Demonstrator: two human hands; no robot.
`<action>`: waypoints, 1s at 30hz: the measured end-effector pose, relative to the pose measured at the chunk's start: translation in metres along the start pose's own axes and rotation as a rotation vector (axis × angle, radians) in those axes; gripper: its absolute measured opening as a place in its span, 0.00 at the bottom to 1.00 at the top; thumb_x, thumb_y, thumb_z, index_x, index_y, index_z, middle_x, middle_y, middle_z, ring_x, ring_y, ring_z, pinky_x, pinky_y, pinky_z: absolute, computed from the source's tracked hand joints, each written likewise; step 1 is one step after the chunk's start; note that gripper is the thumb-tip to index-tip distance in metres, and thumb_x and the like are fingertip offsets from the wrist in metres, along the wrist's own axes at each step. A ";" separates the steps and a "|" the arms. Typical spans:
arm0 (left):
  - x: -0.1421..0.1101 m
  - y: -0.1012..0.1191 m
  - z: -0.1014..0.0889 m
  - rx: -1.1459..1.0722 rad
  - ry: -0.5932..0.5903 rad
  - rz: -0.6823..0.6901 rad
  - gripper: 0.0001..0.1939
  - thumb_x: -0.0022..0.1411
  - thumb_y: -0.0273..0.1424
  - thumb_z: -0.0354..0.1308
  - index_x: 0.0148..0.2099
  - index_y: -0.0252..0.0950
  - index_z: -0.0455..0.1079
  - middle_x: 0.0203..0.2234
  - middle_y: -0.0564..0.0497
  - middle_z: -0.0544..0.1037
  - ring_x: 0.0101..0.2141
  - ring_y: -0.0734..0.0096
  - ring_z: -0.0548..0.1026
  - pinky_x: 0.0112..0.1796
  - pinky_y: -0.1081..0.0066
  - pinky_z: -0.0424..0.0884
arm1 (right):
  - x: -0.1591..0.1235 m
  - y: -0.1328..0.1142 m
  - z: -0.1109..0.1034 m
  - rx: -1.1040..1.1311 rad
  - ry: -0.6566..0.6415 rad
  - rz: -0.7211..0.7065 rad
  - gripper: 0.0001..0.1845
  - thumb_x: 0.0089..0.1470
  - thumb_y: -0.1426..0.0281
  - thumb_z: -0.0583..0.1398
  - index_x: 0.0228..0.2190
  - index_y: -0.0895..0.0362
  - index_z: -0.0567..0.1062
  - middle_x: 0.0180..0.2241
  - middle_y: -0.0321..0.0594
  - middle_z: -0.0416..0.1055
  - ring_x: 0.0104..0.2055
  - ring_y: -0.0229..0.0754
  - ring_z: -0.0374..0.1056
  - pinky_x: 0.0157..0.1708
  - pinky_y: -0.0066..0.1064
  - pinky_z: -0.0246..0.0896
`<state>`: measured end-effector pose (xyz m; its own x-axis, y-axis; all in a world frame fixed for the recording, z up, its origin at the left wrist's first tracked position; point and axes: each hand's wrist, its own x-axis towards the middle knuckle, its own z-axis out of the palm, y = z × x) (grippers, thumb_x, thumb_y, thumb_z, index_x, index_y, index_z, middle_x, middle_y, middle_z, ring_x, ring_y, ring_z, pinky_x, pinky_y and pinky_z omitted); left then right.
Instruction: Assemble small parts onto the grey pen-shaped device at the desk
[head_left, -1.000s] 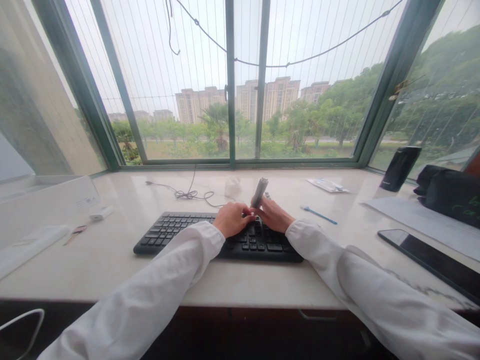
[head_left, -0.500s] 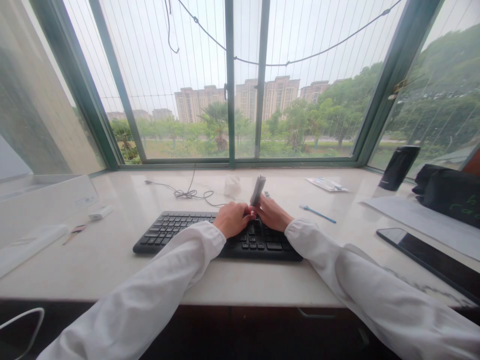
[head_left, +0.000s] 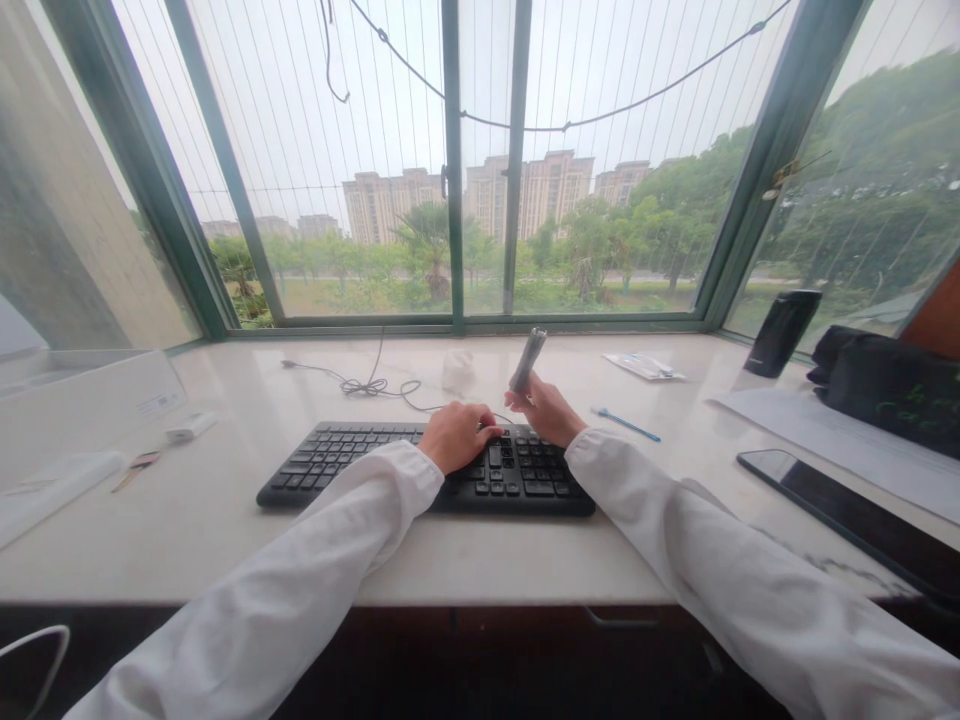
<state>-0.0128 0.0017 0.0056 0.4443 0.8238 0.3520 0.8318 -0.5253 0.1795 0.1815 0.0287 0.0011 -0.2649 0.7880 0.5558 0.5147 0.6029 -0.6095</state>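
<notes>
A black keyboard (head_left: 315, 465) lies across the desk under both hands. My left hand (head_left: 454, 437) rests on its middle, fingers bent down over the keys and thumb pointing right; I see nothing in it, though the fingertips are partly hidden. My right hand (head_left: 551, 412) is raised just above the keyboard's back right part. It grips the lower end of a grey, stick-shaped bundle (head_left: 529, 360), which stands up tilted to the right with a rough-looking upper end. What exactly the bundle is, I cannot make out.
Behind the keyboard are a coiled cable (head_left: 367, 386) and a crumpled whitish lump (head_left: 457, 370). To the right lie a blue stick (head_left: 630, 424), a flat packet (head_left: 643, 367), a phone (head_left: 840, 515) and a black cylinder (head_left: 782, 333). A key (head_left: 136, 468) and white adapter (head_left: 190, 428) are left.
My hands have come apart. The right one has lifted the grey bundle up and slightly right; the left has stayed low over the keys. The whole view has shifted a little.
</notes>
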 end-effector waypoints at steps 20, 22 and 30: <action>0.002 -0.016 -0.010 0.002 -0.035 0.071 0.12 0.61 0.44 0.56 0.41 0.51 0.79 0.30 0.50 0.80 0.35 0.63 0.77 0.38 0.69 0.68 | -0.009 0.003 -0.005 0.297 -0.298 -0.006 0.17 0.48 0.59 0.65 0.34 0.56 0.68 0.30 0.36 0.73 0.33 0.41 0.73 0.38 0.36 0.70; 0.002 -0.015 -0.011 0.013 -0.045 0.066 0.12 0.61 0.43 0.56 0.42 0.51 0.78 0.31 0.50 0.80 0.35 0.63 0.77 0.39 0.69 0.68 | -0.009 0.000 -0.005 0.288 -0.316 -0.040 0.15 0.49 0.60 0.64 0.33 0.56 0.69 0.32 0.37 0.72 0.34 0.41 0.72 0.38 0.35 0.70; 0.002 -0.014 -0.014 0.073 0.002 0.083 0.13 0.64 0.40 0.52 0.44 0.52 0.77 0.33 0.51 0.81 0.36 0.62 0.78 0.37 0.68 0.68 | -0.007 -0.008 -0.007 0.087 -0.314 -0.168 0.12 0.51 0.60 0.62 0.32 0.56 0.72 0.33 0.37 0.71 0.34 0.40 0.70 0.33 0.29 0.67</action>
<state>-0.0284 0.0076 0.0165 0.5122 0.7777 0.3644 0.8142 -0.5748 0.0823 0.1846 0.0179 0.0061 -0.5840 0.6691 0.4597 0.3750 0.7246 -0.5782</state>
